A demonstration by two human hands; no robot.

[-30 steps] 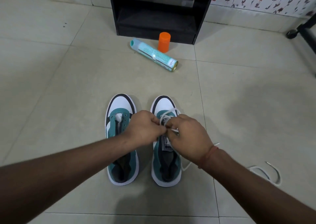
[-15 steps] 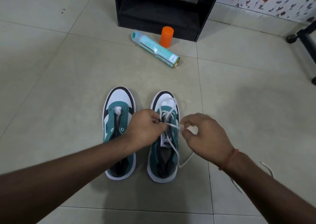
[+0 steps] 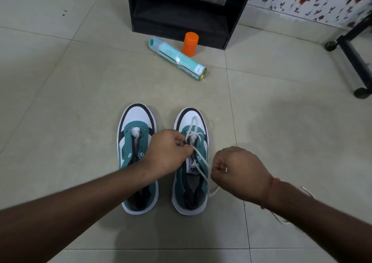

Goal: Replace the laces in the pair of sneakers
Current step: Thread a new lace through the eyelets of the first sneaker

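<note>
Two teal, white and black sneakers stand side by side on the tiled floor, toes pointing away. The left sneaker (image 3: 136,134) has bare eyelets and no lace. The right sneaker (image 3: 191,192) carries a white lace (image 3: 194,137) crossed through its front eyelets, with a loop lying on the toe. My left hand (image 3: 169,154) pinches the lace at the shoe's left eyelet row. My right hand (image 3: 237,170) is beside the shoe's right side, fingers curled round the lace's other end, which runs taut from the eyelets.
A teal spray can (image 3: 177,58) lies on the floor beyond the shoes, with an orange cap (image 3: 190,44) upright behind it. A black cabinet (image 3: 181,11) stands at the back. A black wheeled frame (image 3: 354,57) is at the right. Another white lace (image 3: 308,192) peeks from behind my right forearm.
My right hand has drawn away from my left hand, down and to the right, pulling the lace end out through the eyelet. My left hand stays pinching at the shoe.
</note>
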